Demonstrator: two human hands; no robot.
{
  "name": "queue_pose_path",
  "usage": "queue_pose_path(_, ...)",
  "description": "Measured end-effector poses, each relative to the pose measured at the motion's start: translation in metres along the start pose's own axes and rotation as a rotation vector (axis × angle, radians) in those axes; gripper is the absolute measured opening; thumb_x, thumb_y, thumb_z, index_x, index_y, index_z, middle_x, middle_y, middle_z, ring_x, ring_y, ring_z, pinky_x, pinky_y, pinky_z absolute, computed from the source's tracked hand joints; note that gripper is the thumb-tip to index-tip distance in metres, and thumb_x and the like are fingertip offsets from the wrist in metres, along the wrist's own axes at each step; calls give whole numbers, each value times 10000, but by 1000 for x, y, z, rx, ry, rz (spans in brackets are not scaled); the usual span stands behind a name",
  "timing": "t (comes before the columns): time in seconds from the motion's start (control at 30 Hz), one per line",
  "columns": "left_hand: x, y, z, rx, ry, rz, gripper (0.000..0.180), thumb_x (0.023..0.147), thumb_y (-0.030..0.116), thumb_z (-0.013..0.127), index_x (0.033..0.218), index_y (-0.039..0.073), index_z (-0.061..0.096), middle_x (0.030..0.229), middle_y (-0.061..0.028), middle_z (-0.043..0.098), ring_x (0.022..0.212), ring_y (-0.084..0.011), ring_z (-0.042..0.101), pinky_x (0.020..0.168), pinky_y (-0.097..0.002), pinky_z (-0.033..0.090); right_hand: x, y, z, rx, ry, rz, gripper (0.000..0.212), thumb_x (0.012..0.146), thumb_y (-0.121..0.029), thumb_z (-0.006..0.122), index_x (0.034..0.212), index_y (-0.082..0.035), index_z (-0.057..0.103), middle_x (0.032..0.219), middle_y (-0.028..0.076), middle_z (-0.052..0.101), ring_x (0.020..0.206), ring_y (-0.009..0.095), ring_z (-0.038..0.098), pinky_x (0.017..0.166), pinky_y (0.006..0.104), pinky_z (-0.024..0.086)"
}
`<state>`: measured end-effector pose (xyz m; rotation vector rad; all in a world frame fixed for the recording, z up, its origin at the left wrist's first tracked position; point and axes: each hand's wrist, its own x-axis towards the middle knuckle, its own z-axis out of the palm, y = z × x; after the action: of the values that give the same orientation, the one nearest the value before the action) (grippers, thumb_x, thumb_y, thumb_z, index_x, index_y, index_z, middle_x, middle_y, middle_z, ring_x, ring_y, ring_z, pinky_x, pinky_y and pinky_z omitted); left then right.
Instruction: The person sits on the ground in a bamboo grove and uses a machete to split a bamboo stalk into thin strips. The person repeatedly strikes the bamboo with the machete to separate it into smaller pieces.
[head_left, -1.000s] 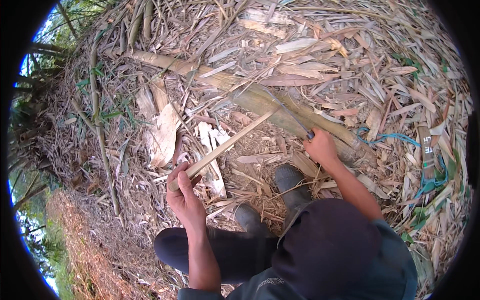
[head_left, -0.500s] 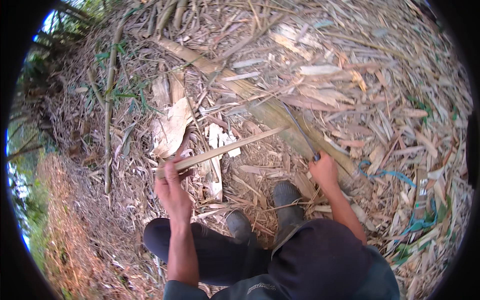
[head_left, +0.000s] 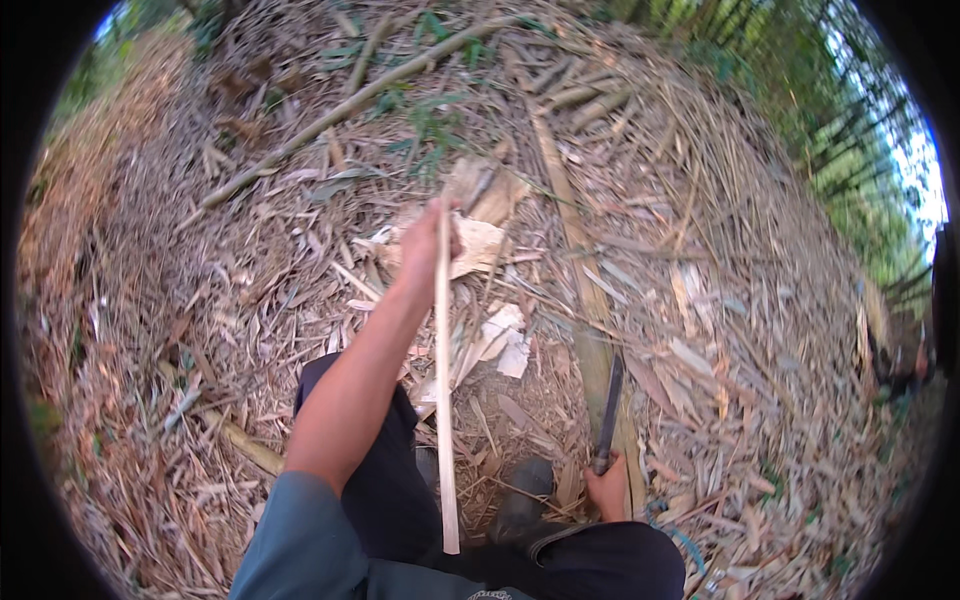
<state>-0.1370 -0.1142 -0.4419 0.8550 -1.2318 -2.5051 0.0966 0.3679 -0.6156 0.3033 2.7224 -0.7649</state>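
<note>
My left hand [head_left: 430, 243] is stretched far forward, its fingers closed round the upper end of a long, pale bamboo strip [head_left: 445, 400]. The strip runs back toward my body, its lower end above my lap. Low on the right, my right hand [head_left: 607, 488] grips the dark handle of a machete [head_left: 612, 400]. The narrow dark blade points away from me and lies along or just over a long, weathered wooden beam [head_left: 592, 345]; whether it touches cannot be told.
Torn pale sheath pieces [head_left: 478, 245] and white scraps [head_left: 508, 340] lie between my left hand and the beam. A long bamboo pole [head_left: 330, 122] crosses the litter at the far left. My boots [head_left: 525, 490] stand among chips. A blue strap [head_left: 690, 548] lies near my right knee.
The view has swung left. My left hand has reached forward with the strip, which has turned from slanting across to pointing back at me. My right hand still holds the machete by the beam.
</note>
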Motion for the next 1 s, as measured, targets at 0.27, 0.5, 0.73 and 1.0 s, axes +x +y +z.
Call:
queue_pose_path(0.27, -1, 9, -6, -598, -318, -289, 353, 1107, 368, 414, 1179, 54, 559, 578, 60, 362, 450, -64, 328, 460, -242, 298, -7, -32, 1, -133, -166, 180, 1002, 754, -244, 834, 1502, -29, 204, 1231, 343, 607, 1123, 512, 607, 957, 539, 472)
queue_pose_path(0.5, -8, 45, -19, -567, -405, -206, 483, 1032, 528, 528, 1194, 74, 568, 547, 69, 363, 416, -42, 325, 422, -205, 270, -10, -34, 8, -188, -106, 88, 1011, 764, -245, 819, 1515, -33, 176, 1167, 334, 627, 1086, 507, 619, 933, 537, 480)
queue_pose_path(0.73, 4, 50, -34, -732, -514, -162, 465, 1106, 397, 386, 1287, 0, 548, 548, 51, 401, 419, -57, 371, 424, -221, 303, -17, -28, 15, -237, -52, 44, 941, 777, -249, 796, 1492, -80, 209, 1099, 325, 655, 1019, 523, 639, 897, 567, 483)
queue_pose_path(1.0, 6, 48, -34, -584, -446, -102, 503, 1101, 430, 385, 1333, 11, 542, 593, 29, 442, 462, -92, 386, 476, -261, 321, -19, -32, 17, -238, -19, 33, 929, 778, -241, 783, 1498, -84, 216, 1156, 339, 634, 1064, 529, 619, 918, 575, 474)
